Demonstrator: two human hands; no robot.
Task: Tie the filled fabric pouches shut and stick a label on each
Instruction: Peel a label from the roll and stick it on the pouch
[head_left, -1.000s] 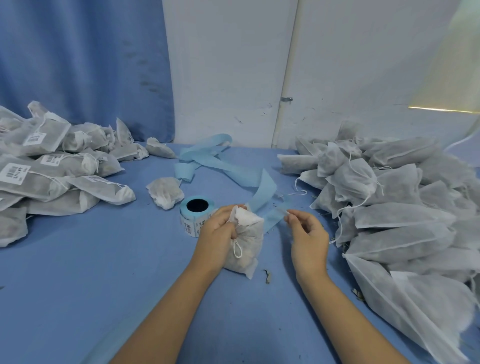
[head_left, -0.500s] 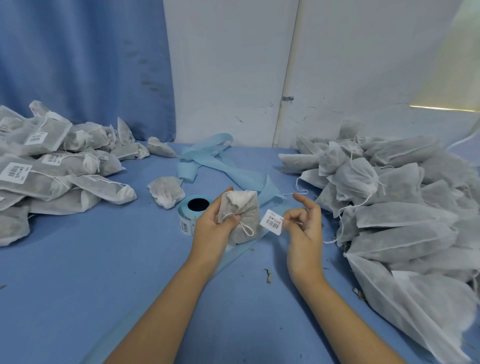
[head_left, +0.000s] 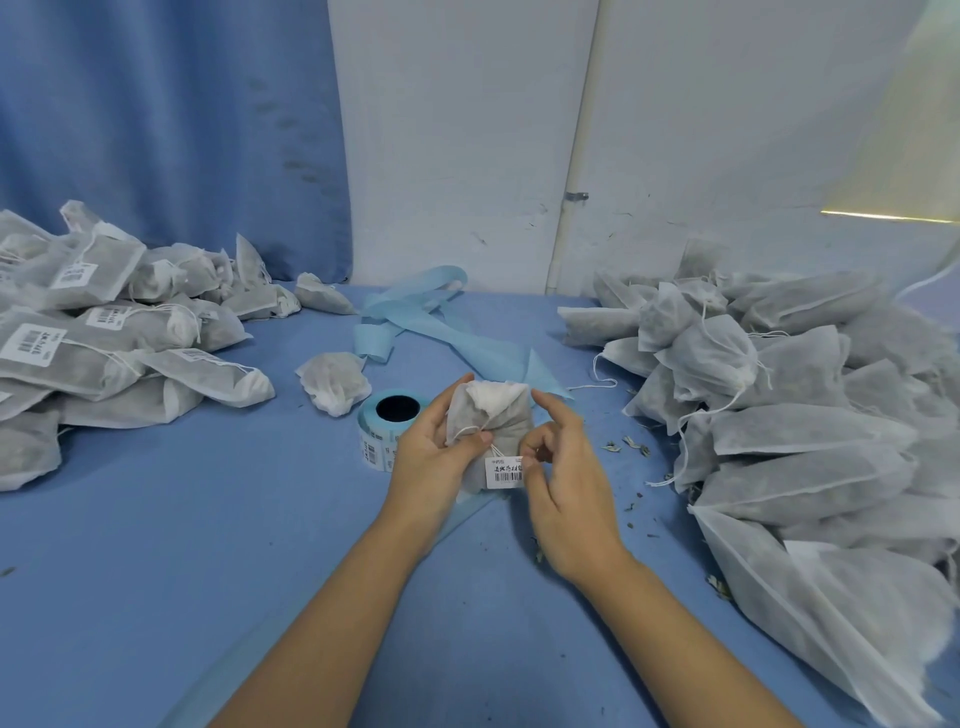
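Right over the middle of the desk (head_left: 208, 582), both hands hold one filled fabric pouch (head_left: 506, 421) upright and raised off the blue cover. The left hand (head_left: 431, 460) wraps it from the left, its fingers (head_left: 480, 440) clamped on it, the thumb pressing at the cinched neck where the white drawstring (head_left: 470, 430) crosses. The right hand (head_left: 569, 499) meets it from the right, its fingers (head_left: 531, 464) pinching the right edge of a white barcode label (head_left: 501, 473) that lies against the lower front of the pouch, while the index finger stands straight beside the pouch's top. Whether the label is fully stuck down cannot be told.

Just left of the left hand, partly hidden by it, a label roll (head_left: 387, 426) with a blue core stands on the desk. Behind it lies a single small pouch (head_left: 335, 382), and a loose blue backing strip (head_left: 441, 332) trails toward the far edge. Along the left edge is a heap of labelled pouches (head_left: 104, 338), their barcodes showing. Along the right edge a bigger heap of unlabelled pouches (head_left: 779, 415) runs from the far edge to the near right corner, with bits of dried herb (head_left: 631, 444) scattered beside it. A blue curtain (head_left: 156, 130) and a white wall (head_left: 457, 130) stand behind the desk.
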